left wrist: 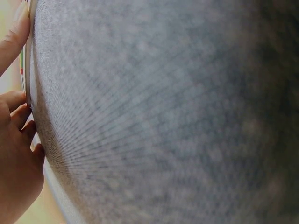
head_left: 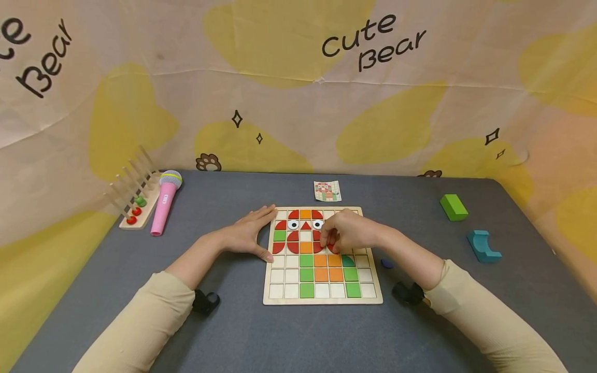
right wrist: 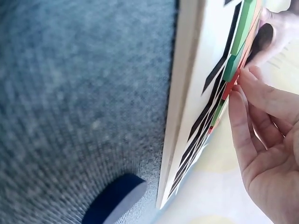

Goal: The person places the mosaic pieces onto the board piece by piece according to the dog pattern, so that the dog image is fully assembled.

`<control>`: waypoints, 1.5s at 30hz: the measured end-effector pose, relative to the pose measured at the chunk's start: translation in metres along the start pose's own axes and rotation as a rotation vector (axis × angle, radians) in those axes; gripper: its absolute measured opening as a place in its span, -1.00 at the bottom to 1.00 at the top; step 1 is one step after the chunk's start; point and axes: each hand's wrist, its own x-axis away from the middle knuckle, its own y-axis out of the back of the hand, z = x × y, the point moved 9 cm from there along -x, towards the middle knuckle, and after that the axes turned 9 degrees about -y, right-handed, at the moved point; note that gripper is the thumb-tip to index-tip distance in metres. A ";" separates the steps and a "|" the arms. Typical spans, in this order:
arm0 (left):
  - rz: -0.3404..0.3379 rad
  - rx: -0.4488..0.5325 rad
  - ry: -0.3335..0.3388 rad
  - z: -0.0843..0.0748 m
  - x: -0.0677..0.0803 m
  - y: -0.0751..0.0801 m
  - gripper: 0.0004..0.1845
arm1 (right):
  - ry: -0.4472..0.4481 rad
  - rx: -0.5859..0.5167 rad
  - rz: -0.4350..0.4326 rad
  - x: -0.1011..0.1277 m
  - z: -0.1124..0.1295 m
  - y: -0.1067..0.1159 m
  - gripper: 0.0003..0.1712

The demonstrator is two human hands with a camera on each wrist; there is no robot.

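Observation:
A wooden grid board lies mid-table, partly filled with red, orange, green and white tiles. My left hand rests flat on the grey table with straight fingers against the board's left edge. My right hand is over the board's right middle. Its curled fingers pinch a red tile near the orange squares. How the tile sits in its cell is hidden under the hand.
A small pattern card lies behind the board. A pink microphone and a peg rack with beads are at the left. A green block, a teal block and a small blue piece lie to the right.

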 end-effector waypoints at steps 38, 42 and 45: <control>-0.004 -0.022 -0.006 0.007 -0.003 -0.003 0.32 | -0.203 -0.091 0.050 0.090 -0.096 0.021 -0.69; -0.002 -0.020 -0.002 0.007 -0.003 -0.003 0.32 | -0.204 -0.096 0.063 0.091 -0.096 0.018 -0.69; 0.000 -0.015 0.002 0.008 -0.003 -0.003 0.32 | -0.203 -0.088 0.058 0.090 -0.097 0.017 -0.69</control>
